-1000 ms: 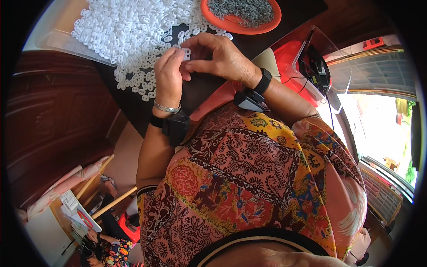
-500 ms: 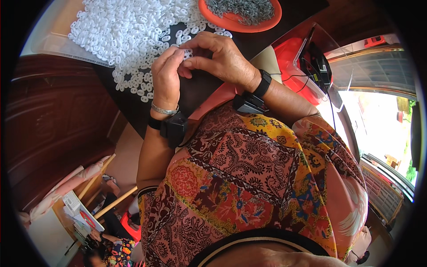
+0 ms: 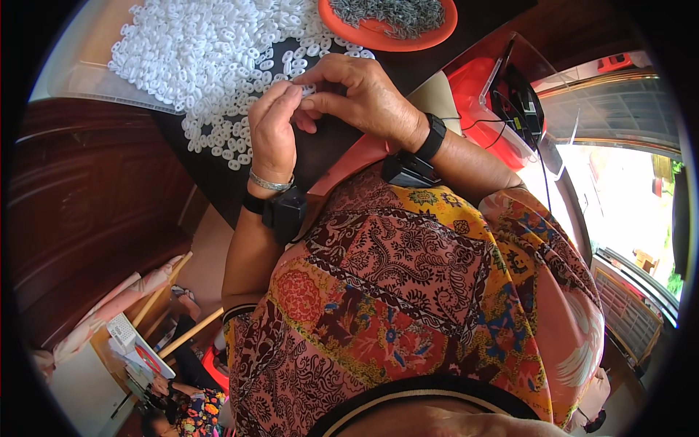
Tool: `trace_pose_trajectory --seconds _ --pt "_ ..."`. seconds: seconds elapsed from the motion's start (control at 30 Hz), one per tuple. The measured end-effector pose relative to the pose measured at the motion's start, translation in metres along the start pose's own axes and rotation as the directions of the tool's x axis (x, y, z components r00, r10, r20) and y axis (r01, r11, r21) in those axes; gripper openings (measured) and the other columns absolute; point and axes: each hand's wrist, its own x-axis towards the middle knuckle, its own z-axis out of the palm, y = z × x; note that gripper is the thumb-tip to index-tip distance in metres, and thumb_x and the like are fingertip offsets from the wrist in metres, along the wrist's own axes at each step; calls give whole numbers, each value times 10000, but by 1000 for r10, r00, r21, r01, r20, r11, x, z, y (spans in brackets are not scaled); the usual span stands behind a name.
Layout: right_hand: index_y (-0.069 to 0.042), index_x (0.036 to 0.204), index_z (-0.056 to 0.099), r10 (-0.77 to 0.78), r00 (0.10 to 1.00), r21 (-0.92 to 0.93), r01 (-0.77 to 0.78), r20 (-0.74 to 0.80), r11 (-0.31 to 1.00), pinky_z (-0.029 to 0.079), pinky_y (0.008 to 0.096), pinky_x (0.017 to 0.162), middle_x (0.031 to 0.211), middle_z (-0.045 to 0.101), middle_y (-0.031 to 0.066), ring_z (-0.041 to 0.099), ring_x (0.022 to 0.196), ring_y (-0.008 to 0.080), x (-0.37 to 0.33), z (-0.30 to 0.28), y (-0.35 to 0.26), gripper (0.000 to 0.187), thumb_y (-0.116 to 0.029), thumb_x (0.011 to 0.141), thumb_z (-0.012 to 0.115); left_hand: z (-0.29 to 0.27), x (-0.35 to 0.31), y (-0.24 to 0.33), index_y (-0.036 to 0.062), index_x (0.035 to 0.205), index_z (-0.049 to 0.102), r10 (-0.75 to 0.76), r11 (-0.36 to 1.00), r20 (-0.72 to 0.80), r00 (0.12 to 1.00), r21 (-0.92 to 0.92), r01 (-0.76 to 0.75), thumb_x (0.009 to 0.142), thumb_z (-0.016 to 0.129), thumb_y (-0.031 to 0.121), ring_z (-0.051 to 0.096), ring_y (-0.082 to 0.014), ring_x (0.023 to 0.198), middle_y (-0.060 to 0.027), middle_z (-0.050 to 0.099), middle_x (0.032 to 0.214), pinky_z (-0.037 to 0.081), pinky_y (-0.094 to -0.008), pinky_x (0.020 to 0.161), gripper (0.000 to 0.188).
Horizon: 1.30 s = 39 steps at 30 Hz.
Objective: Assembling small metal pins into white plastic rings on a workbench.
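Over the near part of the dark table (image 3: 324,149), my two hands meet fingertip to fingertip. Between them is a small white oval plastic piece (image 3: 308,90) with holes, mostly covered by my fingers. My left hand (image 3: 274,131) pinches it from the left, fingers pressed together. My right hand (image 3: 358,91) grips it from the right between thumb and forefinger. Just beyond lies a big heap of matching white oval pieces (image 3: 193,51), with loose ones spilling toward my left hand. An orange-red plate (image 3: 393,45) holds many small grey metal parts (image 3: 397,13).
A clear plastic tray (image 3: 109,86) lies under the heap at the far left. To the right, a red container (image 3: 466,91) and a clear box with black devices (image 3: 520,95) and cables stand near my right forearm. Another person (image 3: 193,411) is at the lower left.
The white piece has tilted between my fingertips and shows less of its face. My hands stay almost in place; the view has shifted slightly.
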Motion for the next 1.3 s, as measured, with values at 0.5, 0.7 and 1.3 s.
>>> trace_pose_trajectory --seconds 0.5,0.7,1.3 --pt "-31 934 651 -81 997 -35 82 13 996 504 295 621 773 644 91 650 710 207 -2 -5 -11 190 -103 768 708 9 -8 3 29 700 522 25 998 -55 998 50 -22 902 427 191 404 -77 468 -17 496 578 316 -216 448 275" --pt "-24 929 651 -85 996 -52 85 17 995 505 287 613 784 647 102 654 714 203 -4 -4 -13 171 -93 779 697 9 -11 2 31 703 523 36 997 -62 997 66 -32 911 414 193 394 -70 455 -7 487 568 303 -212 433 285" --pt "1 990 632 81 996 190 -88 43 978 510 259 700 844 654 66 629 794 121 -1 -5 -14 237 -87 785 711 0 -7 4 38 720 532 166 971 -27 986 180 -159 922 440 258 386 -56 499 10 466 583 293 -210 458 313"
